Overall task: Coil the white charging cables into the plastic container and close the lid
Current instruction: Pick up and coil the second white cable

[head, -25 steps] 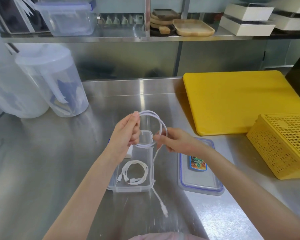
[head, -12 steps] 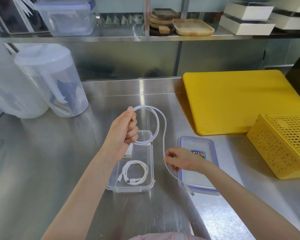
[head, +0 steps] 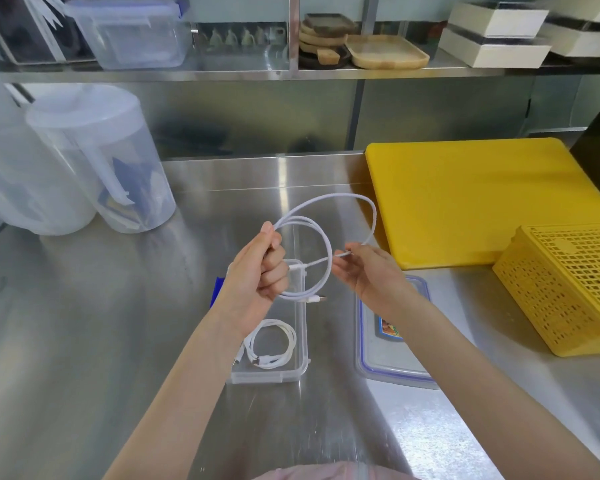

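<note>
A white charging cable (head: 328, 242) hangs in two loops in the air above the clear plastic container (head: 300, 362). My left hand (head: 257, 271) grips the loops at their left side. My right hand (head: 368, 271) pinches the cable near its free end, to the right of the loops. One plug (head: 317, 299) sticks out at the bottom of the smaller loop. A second white cable (head: 271, 344) lies coiled in the near end of the container. The blue-rimmed lid (head: 388, 365) lies flat on the counter just right of the container.
A yellow cutting board (head: 482, 199) and a yellow perforated basket (head: 568, 285) sit to the right. Two clear plastic pitchers (head: 101, 161) stand at the left. A shelf behind holds a lidded clear box (head: 132, 32) and wooden trays (head: 385, 51).
My right hand rose from beside the lid to level with the left hand, carrying the cable's loose tail up into a second, larger loop. The dangling end no longer hangs near the counter.
</note>
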The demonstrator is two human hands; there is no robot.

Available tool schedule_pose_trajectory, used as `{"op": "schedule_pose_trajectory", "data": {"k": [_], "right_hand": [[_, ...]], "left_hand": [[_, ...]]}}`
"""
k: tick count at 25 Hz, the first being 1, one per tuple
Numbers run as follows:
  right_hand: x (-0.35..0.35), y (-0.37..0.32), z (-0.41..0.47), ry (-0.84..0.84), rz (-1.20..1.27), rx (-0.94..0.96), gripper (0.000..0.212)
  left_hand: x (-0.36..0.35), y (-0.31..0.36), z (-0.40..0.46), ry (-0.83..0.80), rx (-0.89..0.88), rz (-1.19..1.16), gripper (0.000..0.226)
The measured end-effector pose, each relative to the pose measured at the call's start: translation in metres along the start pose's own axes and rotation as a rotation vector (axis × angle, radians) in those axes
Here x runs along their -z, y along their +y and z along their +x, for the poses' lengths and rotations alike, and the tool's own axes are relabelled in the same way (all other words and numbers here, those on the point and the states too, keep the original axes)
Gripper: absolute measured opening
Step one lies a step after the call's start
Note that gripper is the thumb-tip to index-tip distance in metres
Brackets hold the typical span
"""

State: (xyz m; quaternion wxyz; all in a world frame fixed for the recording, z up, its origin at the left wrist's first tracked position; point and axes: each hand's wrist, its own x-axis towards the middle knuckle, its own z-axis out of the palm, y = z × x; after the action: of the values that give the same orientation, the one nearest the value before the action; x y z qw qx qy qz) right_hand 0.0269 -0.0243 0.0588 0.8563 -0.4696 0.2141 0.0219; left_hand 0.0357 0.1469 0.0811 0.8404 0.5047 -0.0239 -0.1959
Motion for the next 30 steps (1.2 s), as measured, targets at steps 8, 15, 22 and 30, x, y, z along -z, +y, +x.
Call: {"op": "schedule_pose_trajectory", "data": {"k": [8,15,22,30], "right_hand": [[-0.012,0.004,-0.016,-0.262,-0.096,-0.224,0.023],[-0.022,0.005,-0.023,-0.393,-0.396,-0.221,0.051],[-0.02,0.011,-0.024,-0.319,-0.905,0.141,0.025],[0.018,-0.003,-0.007,-0.041,-0.94,0.385,0.029]], "left_hand": [[0.0,-0.001,0.0,0.057,-0.016,0.005,0.04],[-0.003,-0.01,0.005,0.204,-0.168,0.24,0.037],[0.0,-0.007,0.008,0.236,-0.225,0.2,0.037],[0.028,0.017,0.013,0.377,-0.231,0.019,0.038]]}}
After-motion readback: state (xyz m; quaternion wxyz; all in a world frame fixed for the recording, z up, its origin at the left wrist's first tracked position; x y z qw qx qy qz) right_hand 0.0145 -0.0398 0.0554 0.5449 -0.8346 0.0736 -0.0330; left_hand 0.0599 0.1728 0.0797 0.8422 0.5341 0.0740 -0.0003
